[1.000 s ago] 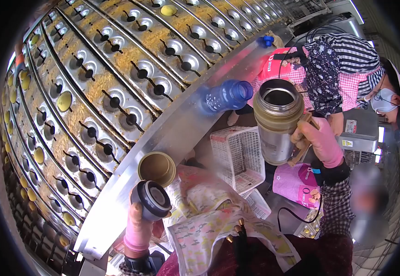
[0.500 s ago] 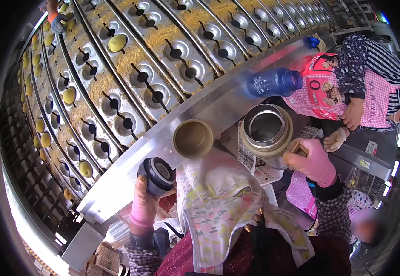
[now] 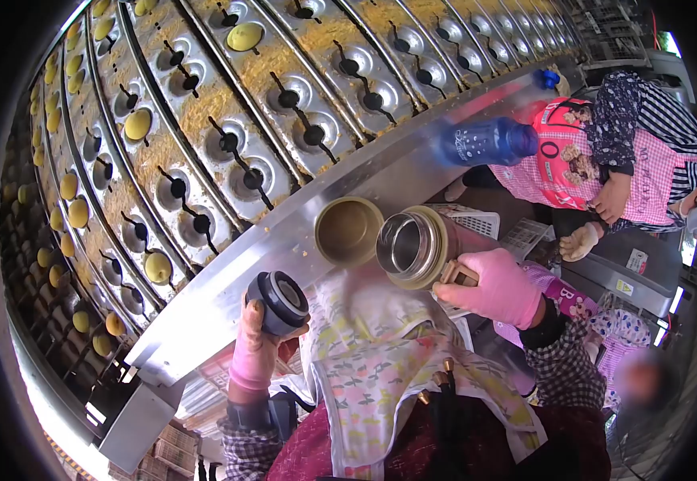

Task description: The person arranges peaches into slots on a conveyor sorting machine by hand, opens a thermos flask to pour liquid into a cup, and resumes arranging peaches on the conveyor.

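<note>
At 6 o'clock of the steel ledge point(image 3: 228, 276) | flask point(image 3: 425, 244) uncapped, tipped with mouth at cup point(image 3: 348, 231), just beside at 9 o'clock; no liquid visible, pour judged barely begun | right hand point(image 3: 497, 284) wrapped round flask handle | left hand point(image 3: 262, 337) clasped stopper point(image 3: 282, 301) | flask steel, olive-rimmed, open.

Bright daylight, strong fisheye warp, dark vignette corners, blurred patches lower right.
</note>
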### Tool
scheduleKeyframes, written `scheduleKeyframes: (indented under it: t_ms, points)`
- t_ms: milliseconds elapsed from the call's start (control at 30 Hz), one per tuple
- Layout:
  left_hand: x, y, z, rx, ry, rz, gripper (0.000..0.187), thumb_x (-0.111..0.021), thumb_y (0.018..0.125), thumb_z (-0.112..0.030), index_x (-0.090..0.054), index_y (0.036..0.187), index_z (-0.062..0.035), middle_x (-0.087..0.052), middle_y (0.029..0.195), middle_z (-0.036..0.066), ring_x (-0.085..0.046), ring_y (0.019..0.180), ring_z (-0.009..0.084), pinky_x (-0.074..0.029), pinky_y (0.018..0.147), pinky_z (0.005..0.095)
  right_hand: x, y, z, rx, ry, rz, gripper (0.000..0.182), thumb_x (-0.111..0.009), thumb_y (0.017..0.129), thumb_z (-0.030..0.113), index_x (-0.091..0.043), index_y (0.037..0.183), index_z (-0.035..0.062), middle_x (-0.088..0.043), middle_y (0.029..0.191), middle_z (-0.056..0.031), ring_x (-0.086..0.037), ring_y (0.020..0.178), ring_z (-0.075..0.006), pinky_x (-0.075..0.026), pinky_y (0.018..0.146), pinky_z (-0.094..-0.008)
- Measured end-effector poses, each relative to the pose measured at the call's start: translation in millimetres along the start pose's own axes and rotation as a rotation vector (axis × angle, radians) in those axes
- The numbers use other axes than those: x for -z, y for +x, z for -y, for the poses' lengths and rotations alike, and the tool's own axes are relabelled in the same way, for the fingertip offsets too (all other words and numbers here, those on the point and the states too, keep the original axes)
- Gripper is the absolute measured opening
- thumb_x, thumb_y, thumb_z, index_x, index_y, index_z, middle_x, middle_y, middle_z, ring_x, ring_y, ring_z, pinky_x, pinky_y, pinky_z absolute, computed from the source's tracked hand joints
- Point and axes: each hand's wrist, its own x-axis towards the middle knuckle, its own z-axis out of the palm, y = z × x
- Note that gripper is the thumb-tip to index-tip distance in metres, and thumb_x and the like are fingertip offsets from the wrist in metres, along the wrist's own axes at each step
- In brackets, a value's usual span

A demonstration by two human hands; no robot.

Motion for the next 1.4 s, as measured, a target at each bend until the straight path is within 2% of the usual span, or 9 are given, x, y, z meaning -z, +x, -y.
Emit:
scheduleKeyframes:
  t_ms: [133, 233, 333, 433, 500, 533, 600, 900, 1400]
  points:
    - [8, 2, 0, -0.008, -0.006, 0.027, 0.085, -0.066, 0.089, -0.066, -0.038, 0.146, -0.0095, -0.060, 0.123, 0.014, -0.067, 0.106, 0.0281, -0.061, 0.089, 0.0463, -4, 5, 4, -0.011, -0.099, 0.005, 0.037, -0.078, 0.084, 0.033, -0.073, 0.091, -0.0027, -0.070, 0.072, -0.0094, -0.068, 0.067, -0.0125, -0.054, 0.065, -0.0309]
    - [11, 4, 1, 0.003, -0.012, 0.030, 0.085, -0.066, 0.089, -0.066, -0.038, 0.146, -0.0098, -0.060, 0.122, 0.014, -0.067, 0.106, 0.0268, -0.061, 0.088, 0.0456, -7, 8, 2, -0.013, -0.084, -0.001, 0.049, -0.074, 0.084, 0.049, -0.071, 0.082, 0.0004, -0.070, 0.072, -0.0185, -0.071, 0.071, -0.0341, -0.055, 0.069, -0.0418]
    - [13, 3, 2, 0.013, -0.005, 0.014, 0.085, -0.066, 0.089, -0.068, -0.038, 0.146, -0.0105, -0.060, 0.121, 0.013, -0.068, 0.104, 0.0249, -0.062, 0.086, 0.0437, -8, 10, 8, -0.072, -0.117, 0.032, 0.038, -0.078, 0.085, 0.034, -0.073, 0.090, -0.0032, -0.070, 0.071, -0.0112, -0.069, 0.066, -0.0153, -0.054, 0.065, -0.0325]
    - [13, 3, 1, 0.026, 0.014, 0.017, 0.085, -0.066, 0.088, -0.069, -0.039, 0.144, -0.0110, -0.062, 0.116, 0.013, -0.069, 0.099, 0.0234, -0.062, 0.083, 0.0410, -12, 12, 3, -0.041, -0.161, 0.000, 0.038, -0.077, 0.085, 0.035, -0.073, 0.090, -0.0030, -0.071, 0.071, -0.0129, -0.070, 0.067, -0.0188, -0.055, 0.066, -0.0338]
    - [17, 2, -1, 0.058, 0.037, 0.044, 0.085, -0.067, 0.087, -0.069, -0.040, 0.142, -0.0111, -0.064, 0.113, 0.012, -0.070, 0.096, 0.0229, -0.062, 0.081, 0.0393, -14, 13, 0, -0.006, -0.189, -0.030, 0.048, -0.074, 0.084, 0.047, -0.071, 0.083, -0.0006, -0.070, 0.071, -0.0159, -0.071, 0.070, -0.0297, -0.056, 0.069, -0.0399]
    - [16, 2, -1, 0.040, 0.048, 0.018, 0.084, -0.065, 0.087, -0.070, -0.046, 0.139, -0.0071, -0.066, 0.113, 0.014, -0.071, 0.096, 0.0259, -0.062, 0.083, 0.0418, -14, 13, -1, 0.009, -0.204, -0.043, 0.053, -0.072, 0.084, 0.053, -0.070, 0.079, 0.0007, -0.070, 0.070, -0.0175, -0.071, 0.071, -0.0351, -0.056, 0.071, -0.0430]
    - [11, 2, 0, 0.000, 0.072, -0.031, 0.086, -0.063, 0.088, -0.073, -0.057, 0.132, 0.0007, -0.071, 0.112, 0.019, -0.073, 0.097, 0.0320, -0.062, 0.086, 0.0469, -14, 14, -1, 0.003, -0.229, -0.045, 0.053, -0.072, 0.084, 0.053, -0.071, 0.079, 0.0005, -0.070, 0.071, -0.0183, -0.071, 0.072, -0.0360, -0.056, 0.072, -0.0434]
    - [7, 2, -3, -0.021, 0.064, -0.060, 0.087, -0.064, 0.087, -0.072, -0.055, 0.133, 0.0006, -0.071, 0.111, 0.019, -0.074, 0.096, 0.0323, -0.064, 0.082, 0.0445, -16, 19, -9, 0.032, -0.215, -0.094, 0.054, -0.073, 0.083, 0.054, -0.071, 0.080, -0.0001, -0.069, 0.073, -0.0214, -0.070, 0.072, -0.0388, -0.056, 0.071, -0.0449]
    - [14, 8, -6, -0.024, 0.063, -0.011, 0.086, -0.063, 0.089, -0.070, -0.050, 0.138, -0.0006, -0.068, 0.115, 0.019, -0.073, 0.098, 0.0338, -0.064, 0.083, 0.0464, -14, 26, -9, 0.014, -0.257, -0.076, 0.056, -0.073, 0.082, 0.055, -0.070, 0.078, -0.0007, -0.069, 0.072, -0.0223, -0.069, 0.072, -0.0392, -0.055, 0.071, -0.0446]
